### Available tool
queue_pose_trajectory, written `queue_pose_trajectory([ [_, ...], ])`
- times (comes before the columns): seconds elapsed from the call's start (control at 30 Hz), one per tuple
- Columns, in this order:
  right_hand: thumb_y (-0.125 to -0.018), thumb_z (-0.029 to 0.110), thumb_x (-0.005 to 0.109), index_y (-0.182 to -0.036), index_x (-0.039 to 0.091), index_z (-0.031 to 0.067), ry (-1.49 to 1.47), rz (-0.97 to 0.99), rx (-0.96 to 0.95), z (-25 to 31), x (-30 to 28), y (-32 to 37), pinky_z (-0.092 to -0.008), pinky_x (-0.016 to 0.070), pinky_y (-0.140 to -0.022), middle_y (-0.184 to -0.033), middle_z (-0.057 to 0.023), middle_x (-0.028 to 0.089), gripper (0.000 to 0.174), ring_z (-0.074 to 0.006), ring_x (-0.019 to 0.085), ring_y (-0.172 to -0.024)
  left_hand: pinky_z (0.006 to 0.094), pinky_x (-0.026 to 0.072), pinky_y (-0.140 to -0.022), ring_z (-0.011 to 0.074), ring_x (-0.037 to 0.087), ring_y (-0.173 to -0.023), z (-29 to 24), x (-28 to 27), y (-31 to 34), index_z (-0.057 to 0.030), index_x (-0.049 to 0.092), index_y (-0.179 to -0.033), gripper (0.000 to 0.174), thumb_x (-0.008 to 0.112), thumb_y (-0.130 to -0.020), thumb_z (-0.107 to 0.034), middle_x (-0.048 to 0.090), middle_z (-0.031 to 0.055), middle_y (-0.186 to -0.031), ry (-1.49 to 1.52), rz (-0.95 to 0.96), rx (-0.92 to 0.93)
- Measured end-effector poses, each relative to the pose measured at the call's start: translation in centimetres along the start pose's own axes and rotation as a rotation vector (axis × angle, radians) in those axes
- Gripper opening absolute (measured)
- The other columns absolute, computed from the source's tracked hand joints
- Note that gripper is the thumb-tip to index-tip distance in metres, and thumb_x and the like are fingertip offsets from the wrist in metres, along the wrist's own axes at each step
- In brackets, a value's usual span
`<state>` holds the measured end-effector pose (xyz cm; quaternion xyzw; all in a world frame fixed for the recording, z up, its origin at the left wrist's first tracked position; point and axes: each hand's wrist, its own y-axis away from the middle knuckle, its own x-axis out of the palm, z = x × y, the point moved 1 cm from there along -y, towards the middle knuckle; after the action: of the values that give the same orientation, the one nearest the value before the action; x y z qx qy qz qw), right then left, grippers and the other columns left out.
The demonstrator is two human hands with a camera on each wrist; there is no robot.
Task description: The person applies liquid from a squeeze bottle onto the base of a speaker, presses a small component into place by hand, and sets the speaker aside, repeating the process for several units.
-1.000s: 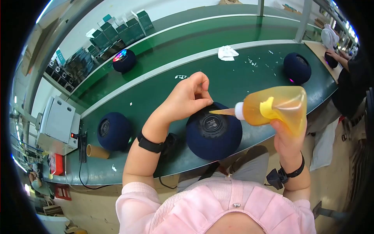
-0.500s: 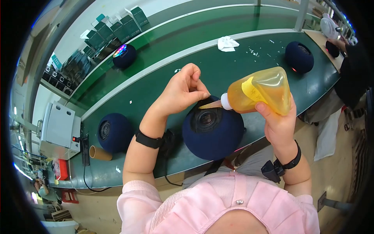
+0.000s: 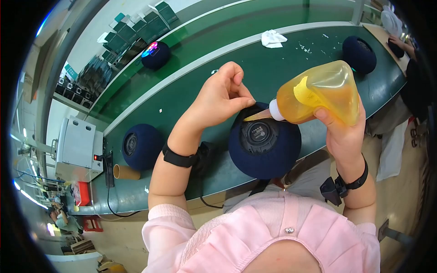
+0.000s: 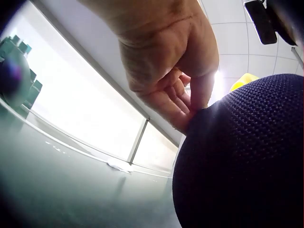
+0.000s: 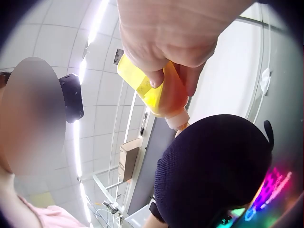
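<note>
A round, dark blue fabric speaker (image 3: 264, 161) has its black ringed base facing up in the head view. My left hand (image 3: 223, 98) pinches the fabric at the far rim of that base between thumb and finger; the left wrist view shows the fingertips meeting at the dark mesh (image 4: 247, 142). In my right hand (image 3: 343, 136) is a tipped, translucent squeeze bottle (image 3: 314, 93) of yellow liquid with a yellow label. Its tapered nozzle (image 3: 258, 117) points down at the base's far edge, close to the left fingertips. Coloured lights glow below the speaker in the right wrist view.
Other blue speakers stand at left (image 3: 142, 146), far right (image 3: 359, 54) and on the back ledge (image 3: 155, 55). Beside the left one lies a cardboard tube (image 3: 126, 172), near a grey machine (image 3: 75, 148). Crumpled white tissue (image 3: 273, 39) and scraps lie on the green bench (image 3: 205, 154).
The nozzle tip has moved left along the edge of the base, and the bottle is tipped more steeply. My left hand keeps its pinch at the rim. The head view has shifted slightly.
</note>
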<state>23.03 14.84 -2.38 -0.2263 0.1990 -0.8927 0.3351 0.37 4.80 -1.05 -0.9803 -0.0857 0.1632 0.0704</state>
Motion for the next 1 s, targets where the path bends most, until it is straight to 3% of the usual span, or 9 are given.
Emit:
queue_pose_trajectory([
  [0.27, -0.071, -0.008, 0.070, -0.119, 0.045, -0.0014, 0.063, 0.018, -0.051, 0.1, 0.4, 0.4, -0.0293, 0.0472, -0.087, -0.108, -0.0086, 0.058, 0.054, -0.0165, 0.057, -0.100, 0.0212, 0.0457, -0.061, 0.0103, 0.057, -0.070, 0.2, 0.1, 0.2, -0.0097, 0.031, -0.090, 0.039, 0.064, -0.075, 0.005, 0.058, 0.0077, -0.072, 0.070, 0.012, 0.025],
  [0.57, -0.072, -0.006, 0.070, -0.118, 0.045, -0.0009, -0.174, 0.009, 0.046, -0.9, 0.1, 0.3, -0.0288, 0.0470, -0.087, -0.109, -0.0083, 0.058, 0.052, -0.0154, 0.057, -0.100, 0.0206, 0.0462, -0.062, 0.0099, 0.057, -0.070, -0.3, 0.5, 0.3, -0.0100, 0.030, -0.089, 0.039, 0.063, -0.075, 0.006, 0.058, 0.0081, -0.072, 0.074, 0.007, -0.018],
  [0.77, -0.072, -0.002, 0.072, -0.116, 0.048, -0.0006, -0.027, 0.064, -0.007, 0.7, -0.1, -0.3, -0.0276, 0.0463, -0.086, -0.107, -0.0069, 0.059, 0.051, -0.0138, 0.057, -0.099, 0.0202, 0.0464, -0.062, 0.0092, 0.057, -0.070, -0.4, 1.0, 0.4, -0.0096, 0.030, -0.088, 0.038, 0.063, -0.076, 0.005, 0.058, 0.0075, -0.072, 0.083, 0.025, -0.013],
  [1.0, -0.071, 0.002, 0.074, -0.120, 0.046, -0.0010, 0.121, 0.172, 0.064, 3.3, -0.6, -2.3, -0.0263, 0.0450, -0.086, -0.107, -0.0058, 0.058, 0.057, -0.0125, 0.056, -0.098, 0.0229, 0.0479, -0.064, 0.0101, 0.059, -0.071, -1.1, 1.7, 0.1, -0.0058, 0.032, -0.085, 0.033, 0.060, -0.073, 0.007, 0.056, 0.0060, -0.070, -0.021, 0.033, 0.003],
])
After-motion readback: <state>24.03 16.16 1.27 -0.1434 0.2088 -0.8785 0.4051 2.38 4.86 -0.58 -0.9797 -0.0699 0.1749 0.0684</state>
